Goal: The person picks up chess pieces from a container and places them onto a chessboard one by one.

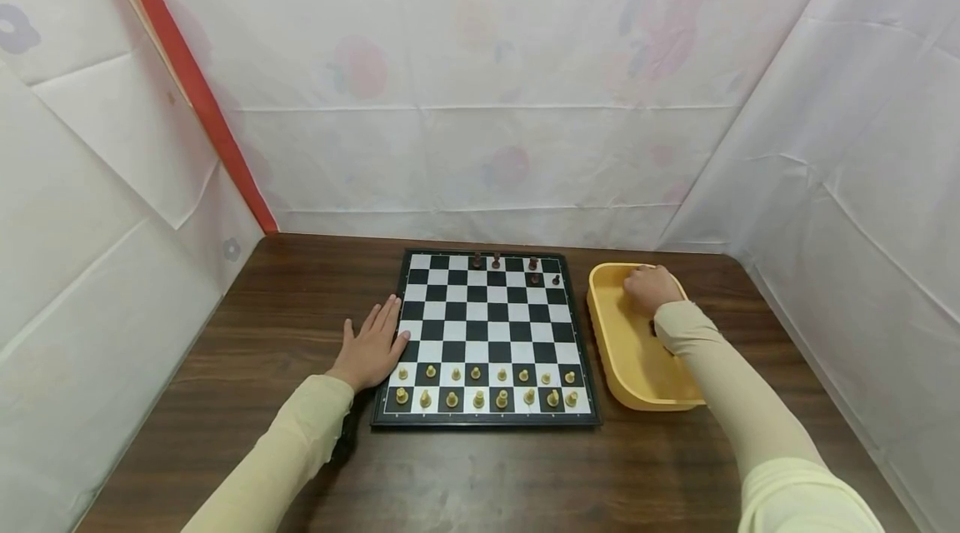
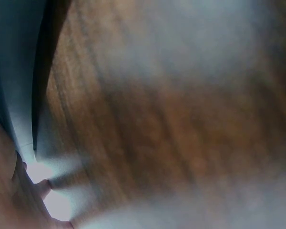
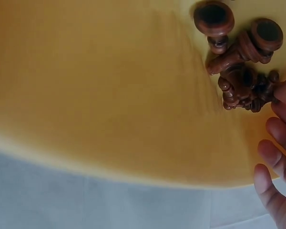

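Right hand (image 1: pixel 651 289) reaches into the yellow tray (image 1: pixel 611 350) beside the chessboard (image 1: pixel 486 339), fingers (image 3: pixel 271 160) loosely extended just beside a cluster of dark brown chess pieces (image 3: pixel 238 67) (turned, glossy, lying tumbled), gripping nothing. Left hand (image 1: pixel 371 347) lies flat, touching the chessboard's left edge.

Black-and-white checkered chessboard (image 1: pixel 483 333), cream pieces (image 1: pixel 487 387) near, dark brown pieces (image 1: pixel 517 265) far, yellow tray (image 1: pixel 615 350) right, brown woodgrain table (image 1: pixel 300 308).
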